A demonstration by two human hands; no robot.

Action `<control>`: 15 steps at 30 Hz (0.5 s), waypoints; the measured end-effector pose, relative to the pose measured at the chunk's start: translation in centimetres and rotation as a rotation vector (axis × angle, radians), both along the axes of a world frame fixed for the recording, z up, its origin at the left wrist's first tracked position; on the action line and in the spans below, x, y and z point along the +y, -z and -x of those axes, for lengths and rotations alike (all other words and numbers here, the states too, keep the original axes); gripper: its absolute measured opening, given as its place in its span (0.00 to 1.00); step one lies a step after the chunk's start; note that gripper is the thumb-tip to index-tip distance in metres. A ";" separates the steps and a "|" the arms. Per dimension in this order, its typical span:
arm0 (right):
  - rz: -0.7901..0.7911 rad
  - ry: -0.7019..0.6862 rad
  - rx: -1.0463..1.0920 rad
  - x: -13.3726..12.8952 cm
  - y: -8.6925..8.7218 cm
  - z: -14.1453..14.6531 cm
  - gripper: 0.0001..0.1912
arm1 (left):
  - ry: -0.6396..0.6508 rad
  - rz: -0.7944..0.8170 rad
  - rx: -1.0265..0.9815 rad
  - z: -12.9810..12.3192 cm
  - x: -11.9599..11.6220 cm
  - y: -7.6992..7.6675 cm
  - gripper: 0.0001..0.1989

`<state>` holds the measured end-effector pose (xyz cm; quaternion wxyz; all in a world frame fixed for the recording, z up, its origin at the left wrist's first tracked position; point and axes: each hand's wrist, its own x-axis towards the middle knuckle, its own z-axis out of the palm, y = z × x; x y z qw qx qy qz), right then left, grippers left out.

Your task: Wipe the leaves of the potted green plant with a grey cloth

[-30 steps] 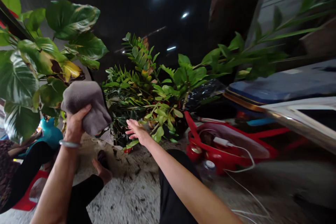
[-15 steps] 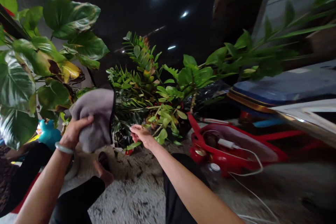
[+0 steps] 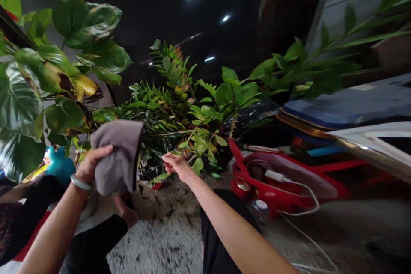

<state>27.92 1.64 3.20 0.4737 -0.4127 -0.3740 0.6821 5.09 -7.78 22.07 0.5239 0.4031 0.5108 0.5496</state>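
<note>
My left hand (image 3: 93, 163), with a pale bangle at the wrist, is closed on a folded grey cloth (image 3: 117, 158) with a dark edge. The cloth hangs in front of the lower leaves, its thumb side towards me. To its right, my right hand (image 3: 176, 165) is closed in a pinch at the lower stems of a green leafy plant (image 3: 201, 143). A thin stem or leaf seems to lie between thumb and forefinger, but it is too small to make out surely. Some leaves in the clump are yellowed.
A broad-leaved plant (image 3: 64, 64) rises at the left, above a teal object (image 3: 59, 165). At the right stand a red basket (image 3: 289, 180) holding a white charger (image 3: 276, 175) with its cable, and a clear bottle (image 3: 260, 207). Another person's dark-clothed leg shows at the left edge.
My left hand has lowered the cloth slightly and turned it, so its shape differs. My right hand has shifted a little to the right, still pinched.
</note>
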 end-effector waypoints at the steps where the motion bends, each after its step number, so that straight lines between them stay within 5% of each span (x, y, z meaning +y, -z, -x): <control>1: 0.003 0.003 0.001 0.0 -0.1 0.1 0.09 | -0.074 -0.073 -0.038 0.0 1.3 -1.1 0.13; 3: 0.012 0.013 0.005 0.1 -0.1 0.3 0.09 | -0.132 -0.160 -0.098 -0.7 4.1 -1.6 0.12; 6: 0.032 0.025 0.007 0.3 0.0 0.6 0.10 | -0.085 -0.005 -0.057 -2.4 6.2 2.1 0.15; 10: 0.051 0.023 0.000 0.3 0.7 0.3 0.13 | 0.244 0.163 0.107 -3.0 2.5 7.5 0.24; 12: 0.048 0.018 -0.003 0.3 1.0 0.1 0.14 | 0.368 0.159 0.138 -2.8 0.3 6.9 0.25; 15: 0.052 0.012 -0.008 0.3 1.0 -0.1 0.12 | 0.310 0.051 0.141 -2.9 0.5 2.9 0.23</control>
